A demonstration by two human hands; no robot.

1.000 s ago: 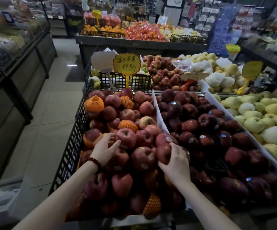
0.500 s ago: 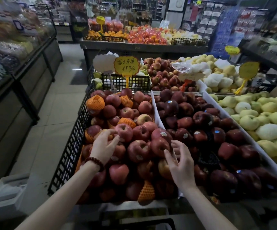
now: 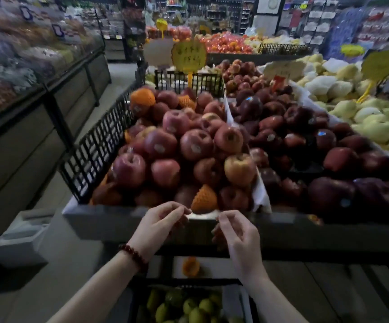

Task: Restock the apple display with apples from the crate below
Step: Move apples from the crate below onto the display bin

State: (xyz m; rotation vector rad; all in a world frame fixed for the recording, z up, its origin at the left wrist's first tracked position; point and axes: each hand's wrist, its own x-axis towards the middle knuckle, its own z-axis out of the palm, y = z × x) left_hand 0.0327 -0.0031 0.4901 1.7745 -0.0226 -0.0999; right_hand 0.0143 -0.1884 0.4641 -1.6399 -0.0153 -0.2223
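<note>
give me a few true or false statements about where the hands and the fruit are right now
1. Both hands are empty. True: the left hand and right hand hold no fruit, fingers loosely curled.
2. The hands rest on top of the apple pile. False: they are below it, in front of the display's front edge.
3. The left wrist wears a bead bracelet. True.
4. The crate below holds red apples. False: the fruit seen in it is green-yellow.
5. The dark red apples lie right of the lighter red apples. True.
</note>
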